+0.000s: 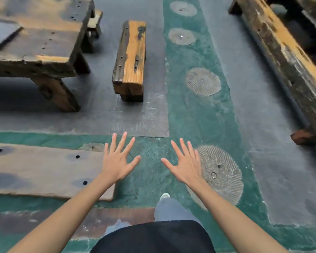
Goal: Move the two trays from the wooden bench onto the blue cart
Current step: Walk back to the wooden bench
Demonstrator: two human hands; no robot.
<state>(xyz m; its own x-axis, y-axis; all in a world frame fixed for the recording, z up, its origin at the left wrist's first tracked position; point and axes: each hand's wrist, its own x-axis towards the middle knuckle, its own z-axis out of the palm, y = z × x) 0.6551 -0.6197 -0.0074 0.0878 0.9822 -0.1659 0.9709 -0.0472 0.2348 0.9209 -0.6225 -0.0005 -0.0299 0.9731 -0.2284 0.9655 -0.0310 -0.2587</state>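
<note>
Both your hands were empty and spread flat: left hand [118,159] and right hand [185,162] side by side at lower centre of the frame, fingers straight, well apart from each other, hovering over the green floor strip [195,114], holding nothing

No tray plainly showed, and no blue cart anywhere in frame. Only candidate: a flat grey slab [2,34] at the upper left edge, lying on the big wooden table [44,46]; cropped, couldn't tell if it was a tray

If that was the target, it lay up and to the left of your hands, well apart, so your left hand was the nearer one. Its visible edge ran diagonally toward the upper right

Between you and it: the small bench [130,55] at upper centre, long axis running away from you, and a worn plank top [44,168] just beside your left forearm. Long bench [281,55] ran down the right edge, nothing visible on it

My read: transport not started, you needed to turn left to find the trays first
</note>
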